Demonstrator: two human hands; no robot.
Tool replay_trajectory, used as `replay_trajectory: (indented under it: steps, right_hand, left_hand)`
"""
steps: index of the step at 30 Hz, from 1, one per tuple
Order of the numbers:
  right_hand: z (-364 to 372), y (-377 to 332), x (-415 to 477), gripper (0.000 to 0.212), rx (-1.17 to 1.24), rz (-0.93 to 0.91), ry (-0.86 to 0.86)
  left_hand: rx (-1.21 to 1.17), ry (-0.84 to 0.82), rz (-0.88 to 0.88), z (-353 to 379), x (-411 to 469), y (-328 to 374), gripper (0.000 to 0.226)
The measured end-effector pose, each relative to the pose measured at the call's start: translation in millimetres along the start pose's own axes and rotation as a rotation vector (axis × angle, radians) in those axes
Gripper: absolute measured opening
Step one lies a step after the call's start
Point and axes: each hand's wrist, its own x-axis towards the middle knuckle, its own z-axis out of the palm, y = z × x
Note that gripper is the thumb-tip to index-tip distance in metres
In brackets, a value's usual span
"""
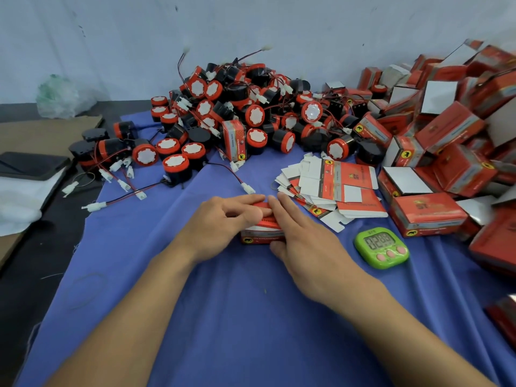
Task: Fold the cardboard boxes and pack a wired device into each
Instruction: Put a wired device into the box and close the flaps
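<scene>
A small red cardboard box (pixel 262 234) lies on the blue cloth (pixel 237 317) between my hands. My left hand (pixel 223 222) grips its left side, thumb and fingers curled over the top flap. My right hand (pixel 301 233) holds the right side, its fingers laid over the top and its thumb at the near face. A stack of flat unfolded boxes (pixel 332 185) lies just behind to the right. A heap of black-and-red wired devices (pixel 240 113) fills the back of the cloth.
A green timer (pixel 381 247) sits right of my right hand. Many folded red boxes (pixel 446 141) pile up along the right side. One box (pixel 234 139) stands upright among the devices. Loose wires with white plugs (pixel 122 185) trail at left, beside cardboard (pixel 42 132).
</scene>
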Motion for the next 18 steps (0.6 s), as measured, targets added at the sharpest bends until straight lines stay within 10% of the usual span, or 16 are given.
replay_trajectory:
  steps: [12, 18]
  right_hand:
    - [7, -6, 10, 0.065, 0.259, 0.046, 0.219]
    - [-47, 7, 14, 0.042, 0.290, 0.201, -0.085]
  left_hand:
    - [-0.057, 0.058, -0.061, 16, 0, -5, 0.035]
    - [-0.257, 0.233, -0.063, 26, 5, -3, 0.048]
